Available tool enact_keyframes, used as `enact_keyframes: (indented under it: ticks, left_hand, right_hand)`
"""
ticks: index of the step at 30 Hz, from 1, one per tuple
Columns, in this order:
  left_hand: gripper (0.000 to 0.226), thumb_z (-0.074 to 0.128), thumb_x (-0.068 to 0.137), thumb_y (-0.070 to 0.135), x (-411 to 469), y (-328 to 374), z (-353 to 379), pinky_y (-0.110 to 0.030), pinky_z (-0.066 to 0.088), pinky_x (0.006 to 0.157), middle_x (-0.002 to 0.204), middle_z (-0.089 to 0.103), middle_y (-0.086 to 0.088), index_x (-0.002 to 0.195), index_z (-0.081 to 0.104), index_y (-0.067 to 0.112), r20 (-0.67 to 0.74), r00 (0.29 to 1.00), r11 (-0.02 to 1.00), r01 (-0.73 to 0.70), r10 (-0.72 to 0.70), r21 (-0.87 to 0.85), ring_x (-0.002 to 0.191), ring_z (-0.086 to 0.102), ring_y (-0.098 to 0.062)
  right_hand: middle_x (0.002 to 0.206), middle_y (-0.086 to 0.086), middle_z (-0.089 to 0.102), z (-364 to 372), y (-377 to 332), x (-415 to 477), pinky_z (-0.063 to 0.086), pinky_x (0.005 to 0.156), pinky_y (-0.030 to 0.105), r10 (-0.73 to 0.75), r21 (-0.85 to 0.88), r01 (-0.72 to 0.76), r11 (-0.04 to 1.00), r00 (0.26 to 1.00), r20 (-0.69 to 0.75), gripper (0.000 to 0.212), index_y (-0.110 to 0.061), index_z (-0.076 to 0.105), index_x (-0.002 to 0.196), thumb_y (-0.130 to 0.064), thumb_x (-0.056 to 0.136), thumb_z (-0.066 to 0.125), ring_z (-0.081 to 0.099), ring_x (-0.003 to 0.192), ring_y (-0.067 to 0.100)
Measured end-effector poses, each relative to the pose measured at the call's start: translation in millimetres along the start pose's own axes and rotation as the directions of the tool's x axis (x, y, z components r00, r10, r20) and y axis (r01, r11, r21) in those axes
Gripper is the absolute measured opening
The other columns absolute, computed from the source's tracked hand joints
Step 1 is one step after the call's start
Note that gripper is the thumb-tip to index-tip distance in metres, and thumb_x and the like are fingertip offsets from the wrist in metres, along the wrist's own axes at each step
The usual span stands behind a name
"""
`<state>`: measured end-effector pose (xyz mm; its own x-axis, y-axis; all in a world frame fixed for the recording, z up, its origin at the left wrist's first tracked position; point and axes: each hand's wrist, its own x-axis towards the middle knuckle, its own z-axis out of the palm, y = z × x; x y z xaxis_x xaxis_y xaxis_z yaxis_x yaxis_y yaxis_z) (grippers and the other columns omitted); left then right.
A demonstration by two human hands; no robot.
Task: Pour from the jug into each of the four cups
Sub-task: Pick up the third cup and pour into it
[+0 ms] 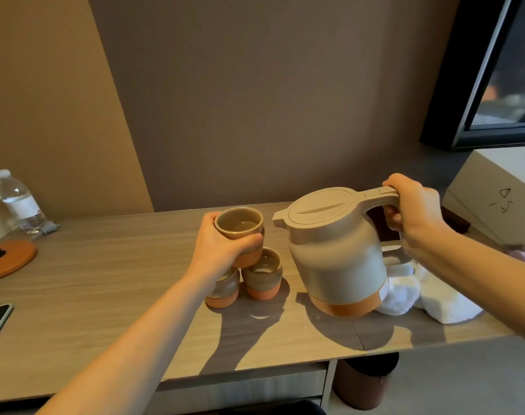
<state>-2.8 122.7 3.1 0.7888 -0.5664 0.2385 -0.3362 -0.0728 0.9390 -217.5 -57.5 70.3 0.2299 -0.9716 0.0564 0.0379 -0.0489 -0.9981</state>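
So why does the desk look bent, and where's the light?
Head view: the wide lens bows the desk edge and leans the walls; sharp shadows of the jug and arms fall toward the camera, so light likely comes from beyond them.

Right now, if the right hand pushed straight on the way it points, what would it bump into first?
Probably the cup in the left hand: the jug it grips leads, its spout aimed there. Depth is unclear.
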Motion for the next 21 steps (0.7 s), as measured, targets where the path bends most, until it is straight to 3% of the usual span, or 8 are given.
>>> enact_keyframes:
  ticks: [5,13,19,21]
  left_hand:
    - [0.080,0.087,0.067,0.036,37,9,13,-0.030,0.045,0.083,0.118,0.049,0.007,0.130,0.038,0.026,0.070,0.997,0.995,0.028,-0.035,0.100,0.110,0.048,-0.014]
    - [0.085,0.086,0.069,0.035,87,-10,37,-0.033,0.041,0.080,0.120,0.046,0.002,0.134,0.033,0.026,0.162,0.979,0.969,0.082,-0.122,0.232,0.110,0.047,-0.018]
    - [0.075,0.085,0.068,0.038,108,-34,50,-0.039,0.051,0.090,0.115,0.050,0.001,0.125,0.040,0.025,0.220,0.964,0.933,0.064,-0.150,0.355,0.109,0.051,-0.019]
    - [0.073,0.085,0.066,0.041,113,-39,56,-0.032,0.052,0.083,0.112,0.056,0.002,0.125,0.048,0.020,0.255,0.954,0.926,0.056,-0.160,0.374,0.105,0.056,-0.018]
  right_hand:
    - [0.070,0.004,0.054,-5,10,12,0.037,0.052,0.023,0.017,0.013,-0.017,1.000,1.000,-0.017,0.029,-0.006,0.061,0.091,-0.033,0.081,0.058,0.044,0.056,0.012]
    - [0.067,0.003,0.057,-5,26,24,0.036,0.051,0.023,0.042,0.050,-0.042,0.998,0.999,0.005,0.020,-0.010,0.061,0.074,-0.028,0.083,0.059,0.045,0.053,0.010]
    - [0.075,0.006,0.058,1,36,37,0.037,0.051,0.022,0.054,0.045,-0.054,0.998,0.998,0.017,0.025,-0.005,0.062,0.090,-0.030,0.083,0.059,0.046,0.056,0.010]
    - [0.081,0.008,0.060,4,39,41,0.038,0.051,0.022,0.057,0.041,-0.058,0.998,0.998,0.019,0.030,-0.004,0.063,0.096,-0.031,0.083,0.060,0.048,0.059,0.011]
